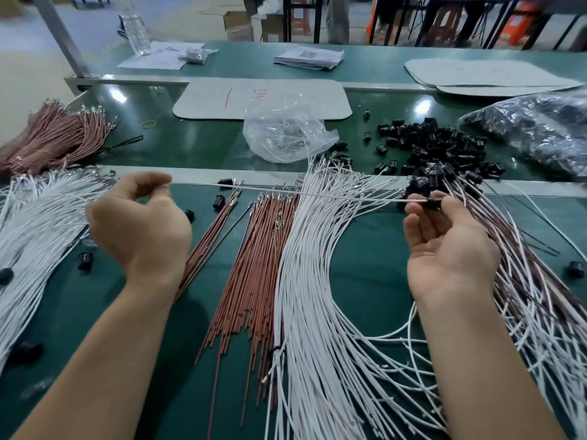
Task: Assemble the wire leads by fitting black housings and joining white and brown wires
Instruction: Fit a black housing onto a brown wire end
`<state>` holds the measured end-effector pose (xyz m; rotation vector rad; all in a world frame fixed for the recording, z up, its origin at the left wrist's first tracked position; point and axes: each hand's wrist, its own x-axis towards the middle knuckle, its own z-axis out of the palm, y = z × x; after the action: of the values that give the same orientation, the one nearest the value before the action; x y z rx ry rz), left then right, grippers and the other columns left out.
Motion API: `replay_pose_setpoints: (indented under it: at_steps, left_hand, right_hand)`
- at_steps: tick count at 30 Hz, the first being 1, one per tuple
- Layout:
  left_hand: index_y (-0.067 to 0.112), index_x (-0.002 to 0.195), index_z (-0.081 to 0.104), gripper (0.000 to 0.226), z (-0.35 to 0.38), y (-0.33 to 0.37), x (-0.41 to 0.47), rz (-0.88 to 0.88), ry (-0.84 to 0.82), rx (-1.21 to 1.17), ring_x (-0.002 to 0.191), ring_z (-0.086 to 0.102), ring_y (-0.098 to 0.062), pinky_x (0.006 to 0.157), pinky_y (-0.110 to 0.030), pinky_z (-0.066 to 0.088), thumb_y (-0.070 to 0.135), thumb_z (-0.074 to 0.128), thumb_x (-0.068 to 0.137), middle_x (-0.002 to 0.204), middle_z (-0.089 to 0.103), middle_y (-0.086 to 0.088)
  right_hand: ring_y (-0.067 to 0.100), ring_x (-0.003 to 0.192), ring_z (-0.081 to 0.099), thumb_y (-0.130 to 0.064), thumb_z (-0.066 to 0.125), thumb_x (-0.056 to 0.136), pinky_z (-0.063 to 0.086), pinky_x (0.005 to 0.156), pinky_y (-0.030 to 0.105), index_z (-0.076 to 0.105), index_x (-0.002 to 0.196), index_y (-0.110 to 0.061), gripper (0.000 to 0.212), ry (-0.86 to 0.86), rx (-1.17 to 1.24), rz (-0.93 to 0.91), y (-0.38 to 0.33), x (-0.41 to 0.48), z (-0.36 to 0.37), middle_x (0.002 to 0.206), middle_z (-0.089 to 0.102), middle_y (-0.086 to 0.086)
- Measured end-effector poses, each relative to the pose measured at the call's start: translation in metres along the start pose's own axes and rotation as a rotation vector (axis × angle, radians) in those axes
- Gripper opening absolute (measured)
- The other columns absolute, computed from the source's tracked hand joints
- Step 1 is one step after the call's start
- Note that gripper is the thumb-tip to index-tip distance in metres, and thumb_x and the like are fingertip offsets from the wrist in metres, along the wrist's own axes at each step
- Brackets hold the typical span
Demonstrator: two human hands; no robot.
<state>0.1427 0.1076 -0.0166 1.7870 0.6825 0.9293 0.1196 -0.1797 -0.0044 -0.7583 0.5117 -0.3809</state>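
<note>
My left hand [139,217] pinches one end of a white wire [301,192]; it runs straight across to my right hand [444,246], whose fingers [414,223] grip the black housing [433,203] on its other end.

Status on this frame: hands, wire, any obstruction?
Left hand pinches white wire. Right hand holds black housing at its far end. Wire straight between them, nothing blocking.

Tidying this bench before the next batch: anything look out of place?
Stray black housings lie by the wires at left, away from the main pile; another sits alone far right. The white wire stretched from left hand to the housing in right hand looks straight.
</note>
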Motion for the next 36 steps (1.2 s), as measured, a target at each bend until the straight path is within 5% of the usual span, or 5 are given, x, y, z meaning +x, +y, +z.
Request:
replay_pose_setpoints:
  at_steps: [7, 13, 20, 27, 36]
  left_hand:
    - [0.024, 0.107, 0.079, 0.029, 0.000, 0.015, -0.031, 0.471, -0.024, 0.377, 0.131, 0.049, -0.032, 0.110, -0.045, 0.034, 0.015, 0.065, 0.083, 0.147, 0.059, 0.001]
    - [0.019, 0.127, 0.072, 0.040, 0.010, 0.030, -0.098, 0.868, -0.537, 0.074, 0.111, 0.056, 0.001, 0.101, -0.024, 0.037, 0.035, 0.071, 0.090, 0.121, 0.075, 0.001]
    - [0.030, 0.113, 0.079, 0.028, 0.013, 0.020, -0.090, 0.537, -0.649, -0.112, 0.088, 0.073, 0.001, 0.082, -0.027, 0.060, 0.022, 0.081, 0.086, 0.098, 0.078, 0.020]
    - [0.028, 0.086, 0.077, 0.023, 0.025, 0.015, -0.066, -0.076, -0.549, -0.373, 0.079, 0.077, -0.007, 0.074, -0.014, 0.056, 0.006, 0.080, 0.087, 0.081, 0.080, 0.007]
    - [0.018, 0.087, 0.074, 0.018, 0.026, 0.014, -0.044, -0.278, -0.420, -0.461, 0.058, 0.058, -0.004, 0.053, -0.014, 0.045, 0.002, 0.070, 0.093, 0.071, 0.077, 0.002]
  right_hand:
    - [0.019, 0.059, 0.071, -0.008, 0.059, 0.103, 0.057, 0.056, 0.024, 0.067, 0.087, -0.009, 0.018, -0.122, -0.174, -0.089, 0.010, -0.013, 0.009, 0.073, 0.075, 0.009]
    - [0.015, 0.063, 0.070, -0.004, 0.070, 0.094, 0.052, 0.056, 0.020, 0.074, 0.082, -0.006, 0.013, -0.418, -0.480, -0.247, 0.032, -0.033, 0.014, 0.076, 0.076, 0.008]
    - [0.016, 0.060, 0.068, -0.009, 0.079, 0.089, 0.051, 0.056, 0.022, 0.082, 0.083, -0.015, 0.009, -0.541, -0.615, -0.348, 0.038, -0.032, 0.012, 0.072, 0.076, 0.004]
    - [0.022, 0.071, 0.059, -0.075, 0.054, 0.084, 0.043, 0.066, 0.038, 0.054, 0.072, -0.025, 0.051, -0.427, -1.817, -0.438, 0.054, -0.045, 0.014, 0.066, 0.060, -0.007]
    - [0.016, 0.065, 0.058, -0.059, 0.062, 0.090, 0.046, 0.063, 0.035, 0.064, 0.077, -0.027, 0.035, -0.556, -1.560, -0.493, 0.055, -0.066, 0.029, 0.062, 0.059, -0.009]
